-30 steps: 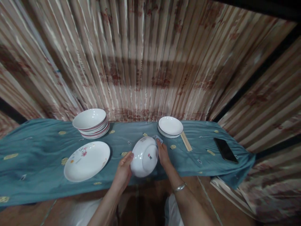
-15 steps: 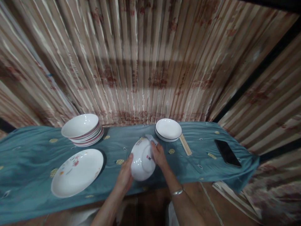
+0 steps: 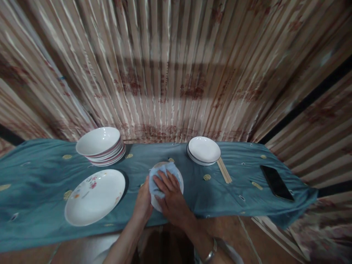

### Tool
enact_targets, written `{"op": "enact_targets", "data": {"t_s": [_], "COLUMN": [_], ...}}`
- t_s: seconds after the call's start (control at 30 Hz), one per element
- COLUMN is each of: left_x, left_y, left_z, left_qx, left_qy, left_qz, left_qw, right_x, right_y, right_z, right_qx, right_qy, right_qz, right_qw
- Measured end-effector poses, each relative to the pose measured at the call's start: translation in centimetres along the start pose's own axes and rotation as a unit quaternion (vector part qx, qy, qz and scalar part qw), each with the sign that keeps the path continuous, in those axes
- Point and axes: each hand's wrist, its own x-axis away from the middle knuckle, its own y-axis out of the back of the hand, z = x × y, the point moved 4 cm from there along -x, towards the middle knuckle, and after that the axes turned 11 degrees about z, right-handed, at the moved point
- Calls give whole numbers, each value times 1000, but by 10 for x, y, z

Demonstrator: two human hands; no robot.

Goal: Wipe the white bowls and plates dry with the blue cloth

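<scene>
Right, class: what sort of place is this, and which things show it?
Probably a curtained-off corner indoors, perhaps in a home: patterned curtains hang behind a cloth-covered table that holds stacked bowls and chopsticks.

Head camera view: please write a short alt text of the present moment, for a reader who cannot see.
A left hand holds a round white dish while the right hand presses a pale blue cloth onto it, over a teal tablecloth. To the left are stacked bowls and a flowered plate; to the right, stacked small plates, chopsticks and a black phone.
</scene>
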Motion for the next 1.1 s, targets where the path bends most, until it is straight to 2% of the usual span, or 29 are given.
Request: {"op": "enact_targets", "data": {"t_s": [0.2, 0.3, 0.4, 0.5, 0.6, 0.77, 0.93, 1.1], "left_x": [4, 2, 0, 0, -1, -2, 1, 9], "left_y": [-13, -12, -9, -6, -1, 2, -4, -10], "left_z": [1, -1, -6, -13, -17, -20, -20, -17], "left_qx": [-20, -8, 13, 19, 23, -8, -75, -121], "left_qy": [11, -7, -17, -29, -32, -51, -91, -88], "left_qz": [-7, -16, -20, -32, -42, -40, 39, 67], "left_qw": [1000, 1000, 1000, 999, 998, 998, 992, 986], "right_x": [-7, -1, 11, 23, 32, 31, 16, 0], "right_y": [12, 7, -5, -16, -23, -23, -10, 17], "right_z": [-42, -62, -71, -63, -42, -4, 9, 4], "right_qx": [-55, -106, -148, -160, -149, -82, -8, 13], "right_qy": [-119, -159, -182, -173, -151, -55, -18, -29], "right_qz": [-56, -75, -80, -89, -80, -23, -37, -84], "right_qw": [990, 979, 969, 968, 974, 995, 999, 996]}}
